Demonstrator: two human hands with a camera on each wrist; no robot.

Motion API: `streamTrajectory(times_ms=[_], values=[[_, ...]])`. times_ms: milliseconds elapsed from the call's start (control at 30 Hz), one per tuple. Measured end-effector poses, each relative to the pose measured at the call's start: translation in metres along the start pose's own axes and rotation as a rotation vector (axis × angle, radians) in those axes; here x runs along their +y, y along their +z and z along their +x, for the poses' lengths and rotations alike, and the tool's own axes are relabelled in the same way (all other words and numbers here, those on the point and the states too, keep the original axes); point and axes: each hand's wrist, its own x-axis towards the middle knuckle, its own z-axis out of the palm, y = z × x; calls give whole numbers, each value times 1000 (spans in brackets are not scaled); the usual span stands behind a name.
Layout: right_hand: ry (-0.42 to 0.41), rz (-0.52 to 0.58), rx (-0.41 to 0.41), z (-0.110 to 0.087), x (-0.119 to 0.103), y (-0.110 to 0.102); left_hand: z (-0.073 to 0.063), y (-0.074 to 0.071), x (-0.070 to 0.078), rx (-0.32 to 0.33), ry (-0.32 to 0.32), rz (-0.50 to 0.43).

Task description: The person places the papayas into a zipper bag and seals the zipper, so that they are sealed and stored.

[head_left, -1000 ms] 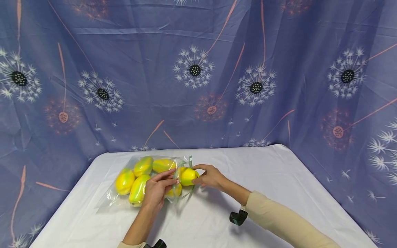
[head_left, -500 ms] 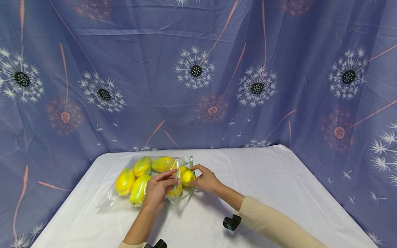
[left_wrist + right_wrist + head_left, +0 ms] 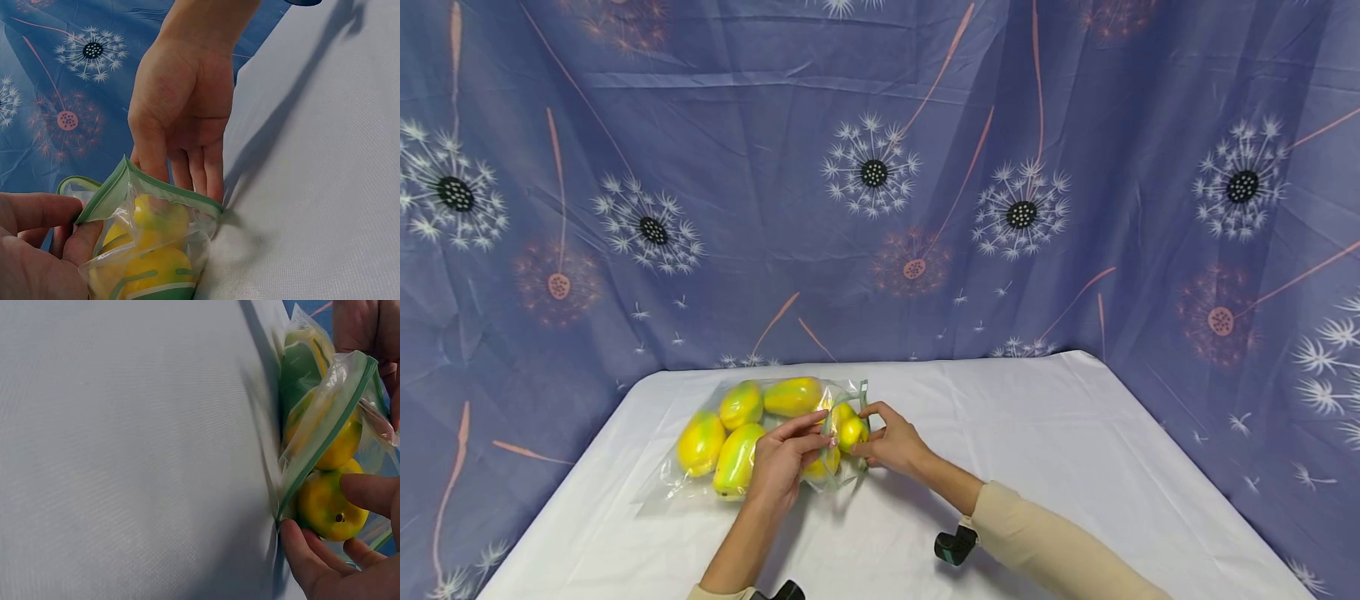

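Observation:
A clear zip bag (image 3: 664,490) with a green-edged mouth lies on its side, with several yellow-green papayas (image 3: 735,460) inside. My left hand (image 3: 777,461) pinches the rim of the bag's mouth between thumb and fingers; the left wrist view shows the green strip (image 3: 164,187) spread apart there. At the opening, my right hand (image 3: 895,443) holds another papaya (image 3: 330,509) by its outer end, fingers and thumb around it. Its stem end faces outward in the right wrist view. Part of this papaya is within the mouth, beside others behind the plastic.
A white cloth (image 3: 1037,450) covers the table. Behind it hangs a blue curtain (image 3: 760,217) with dandelion prints. Black wrist cameras (image 3: 955,546) sit on both forearms.
My right hand has moved left, pushing the papaya farther into the bag's mouth. The left hand stays at the rim. The papayas at the back of the bag have shifted slightly left.

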Motion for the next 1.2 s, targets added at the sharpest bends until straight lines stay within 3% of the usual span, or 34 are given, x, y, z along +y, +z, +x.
streamTrajectory(times_ms=[700,1200], values=[[-86,-116,-5,-3,8,5,0,1,0,20,0,-3],[-72,-71,-33,-4,10,7,-1,0,0,10,-1,5]])
